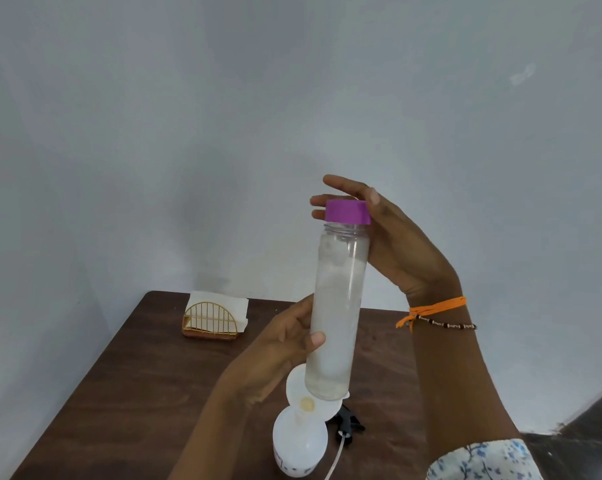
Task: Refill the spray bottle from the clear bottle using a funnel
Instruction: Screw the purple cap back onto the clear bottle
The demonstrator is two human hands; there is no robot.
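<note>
Clear cylindrical plastic bottle (337, 306) with purple screw cap (347, 211) held upright above dark brown wooden table (147, 368), cap on, cloudy liquid filling most of body. Left hand (278, 344) wrapped round lower body, thumb across front. Right hand (389, 237) at cap: thumb against near side, fingers (322, 202) reaching behind, fairly straight; firmness of grip on cap not determinable. White translucent round spray bottle (299, 445) standing near front table edge, directly below raised bottle, with white plastic funnel (310, 396) seated in its neck. Black trigger sprayer head (349, 422) with white dip tube lying on table just beside spray bottle, already removed. Gold wire napkin holder (212, 320) with white napkins at far left corner, well apart. Step in hand, judged: uncapping of supply bottle, pouring not yet begun. Next move, judged: twist of cap against steady left-hand hold, cap set aside, then slow tilt of mouth over funnel bowl, funnel being unsupported and liable to tip.
</note>
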